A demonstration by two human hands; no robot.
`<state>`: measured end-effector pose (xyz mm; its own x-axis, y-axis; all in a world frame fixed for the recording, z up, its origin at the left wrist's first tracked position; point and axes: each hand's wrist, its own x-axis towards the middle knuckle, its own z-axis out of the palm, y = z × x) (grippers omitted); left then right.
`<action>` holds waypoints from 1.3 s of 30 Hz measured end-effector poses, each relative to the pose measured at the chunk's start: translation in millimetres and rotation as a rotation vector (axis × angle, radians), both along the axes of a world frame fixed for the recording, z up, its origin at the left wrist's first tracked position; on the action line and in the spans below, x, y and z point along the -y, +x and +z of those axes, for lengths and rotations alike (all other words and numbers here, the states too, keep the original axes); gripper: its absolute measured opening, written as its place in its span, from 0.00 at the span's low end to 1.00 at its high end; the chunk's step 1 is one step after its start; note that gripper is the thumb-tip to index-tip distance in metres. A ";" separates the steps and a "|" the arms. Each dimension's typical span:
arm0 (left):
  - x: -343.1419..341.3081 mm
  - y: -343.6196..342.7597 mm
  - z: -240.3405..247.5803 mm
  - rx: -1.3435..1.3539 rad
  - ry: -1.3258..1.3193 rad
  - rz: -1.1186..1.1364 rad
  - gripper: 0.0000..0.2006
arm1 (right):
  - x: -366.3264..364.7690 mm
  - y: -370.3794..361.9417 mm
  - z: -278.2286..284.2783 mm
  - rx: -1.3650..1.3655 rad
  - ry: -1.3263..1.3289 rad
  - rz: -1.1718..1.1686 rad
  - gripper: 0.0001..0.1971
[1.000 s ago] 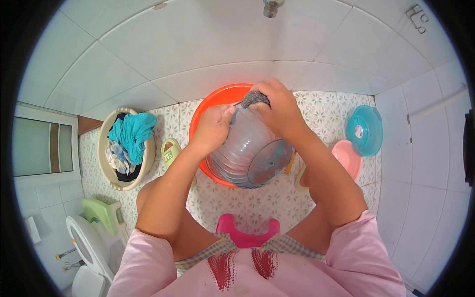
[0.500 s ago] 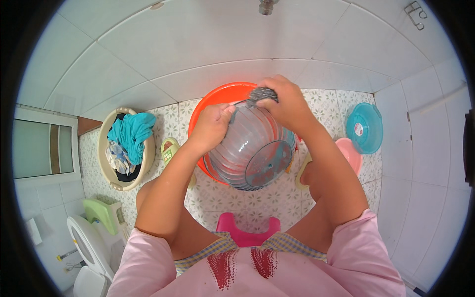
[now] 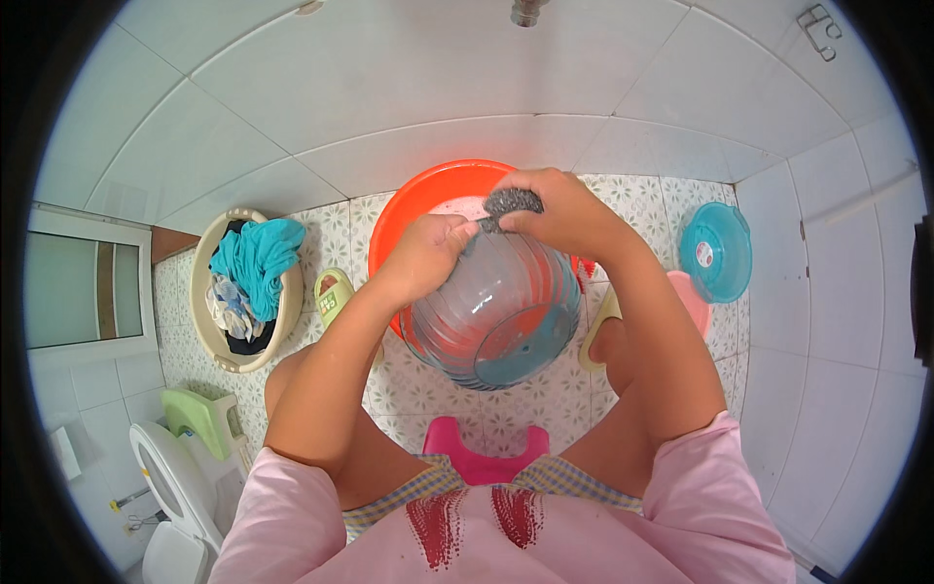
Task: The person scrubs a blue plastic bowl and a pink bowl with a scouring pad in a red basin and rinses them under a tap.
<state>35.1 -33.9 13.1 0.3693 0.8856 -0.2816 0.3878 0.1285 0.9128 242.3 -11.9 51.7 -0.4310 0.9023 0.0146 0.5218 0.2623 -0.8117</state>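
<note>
Ribbed bowl [image 3: 501,292]: just the one, clear, held tilted over the orange basin [image 3: 389,229] with its base turned toward the wearer.
Left hand [image 3: 428,255]: closed tight, the bowl's rim pinched under the thumb; the rest of the fingers can't really be seen.
Right hand [image 3: 564,214]: half curled, a grey scrubber [image 3: 514,201] gripped in it and held at the rim, right by the left thumb.
Scrubbing tip: short, light strokes are probably best used along the rim, tbh, since clear plastic (it looks like plastic) could get scratched.
Grip tip: the bowl should be turned bit by bit and the left thumb shifted along, so no stretch gets missed.
Basins: three counted, namely the orange one, a teal basin [image 3: 720,234] and a partly hidden pink basin [image 3: 696,310].
Slippers: two, green, one [image 3: 334,297] seen left of the bowl, one [image 3: 601,336] right.
Stool [image 3: 486,457]: one, pink.
Laundry tub [image 3: 201,302]: one, beige; the clothes [image 3: 255,255] are too bunched to be counted.
</note>
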 end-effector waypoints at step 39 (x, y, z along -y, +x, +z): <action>-11.4 -15.5 -5.3 0.073 0.100 0.208 0.13 | -6.7 3.5 -9.0 0.126 0.148 -0.251 0.11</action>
<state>19.6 -22.5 7.8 0.1924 0.9669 -0.1677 0.2955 0.1059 0.9495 245.8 -5.2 42.8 -0.2020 0.9727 0.1145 0.6793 0.2234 -0.6990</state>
